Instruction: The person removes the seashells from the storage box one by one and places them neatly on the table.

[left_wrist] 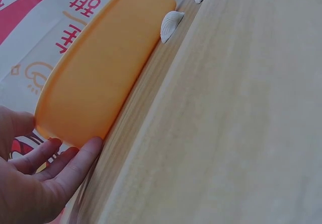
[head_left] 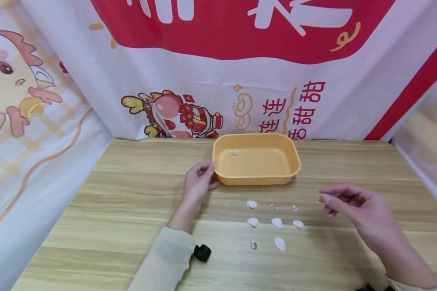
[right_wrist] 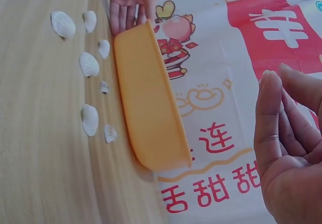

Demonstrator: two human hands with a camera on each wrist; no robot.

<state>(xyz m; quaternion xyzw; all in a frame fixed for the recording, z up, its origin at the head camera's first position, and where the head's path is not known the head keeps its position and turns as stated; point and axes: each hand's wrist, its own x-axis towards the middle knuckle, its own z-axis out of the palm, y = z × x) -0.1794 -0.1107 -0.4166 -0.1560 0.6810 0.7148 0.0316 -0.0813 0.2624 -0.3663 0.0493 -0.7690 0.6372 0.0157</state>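
At the back of the table stands a yellow plastic basin, with a small shell piece lying inside near its back left. My left hand holds the basin's left end, thumb at the rim and fingers against the outer wall. Several white seashells lie in rows before the basin, among them a ribbed shell and a larger shell. A small broken-looking shell lies at the front left. Right of the rows, my right hand hovers with fingers loosely bent, thumb near the index fingertip, nothing visible between them.
The wood-grain table spreads out on both sides of the basin. Behind it hangs a white and red printed cloth; another printed cloth hangs on the left. A black strap piece sits at my left sleeve.
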